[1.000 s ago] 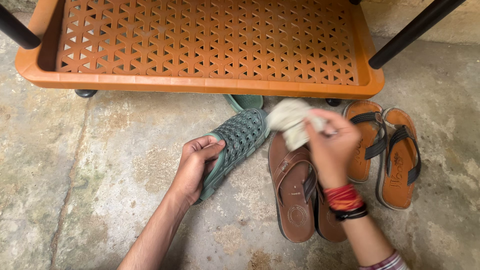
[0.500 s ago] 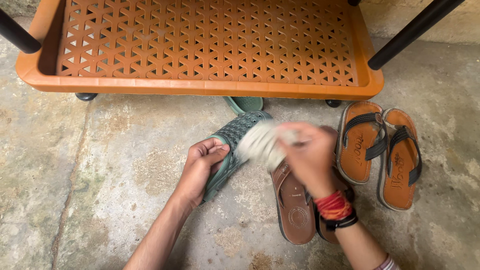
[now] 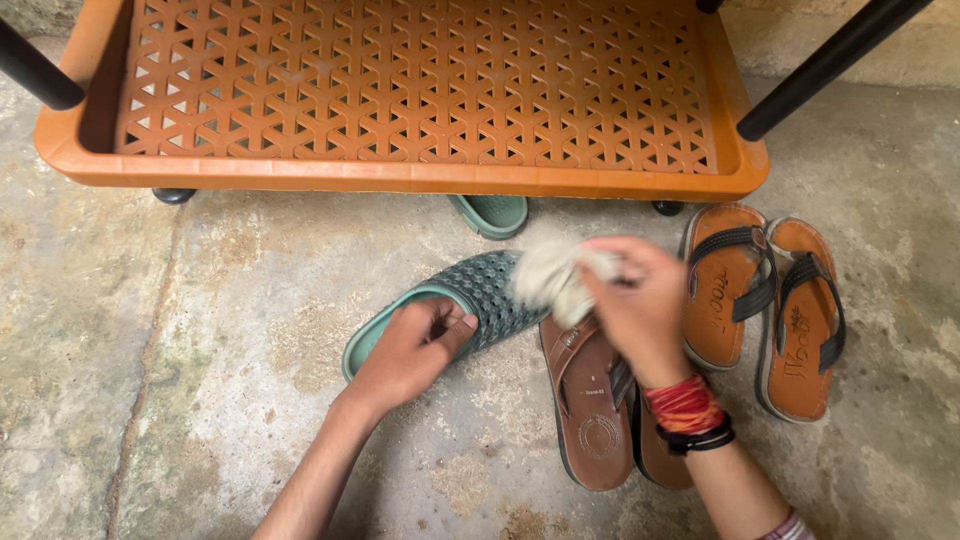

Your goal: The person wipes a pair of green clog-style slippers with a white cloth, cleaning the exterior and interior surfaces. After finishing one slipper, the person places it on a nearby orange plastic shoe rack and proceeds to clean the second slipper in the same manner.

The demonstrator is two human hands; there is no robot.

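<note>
A green perforated clog lies on the concrete floor, toe pointing right. My left hand grips its rim near the heel opening. My right hand holds a crumpled pale cloth pressed against the clog's toe. Beneath my right wrist lies a pair of brown strapped sandals. My right wrist wears red thread and black bands.
An orange lattice shoe rack shelf with black legs stands just behind. A second green clog pokes out from under it. Another pair of tan sandals with black straps lies at the right on the stained concrete floor.
The clog has been turned flatter, its opening now showing at the left. My left hand shifted onto its rim, and my right hand moved the cloth back toward the toe.
</note>
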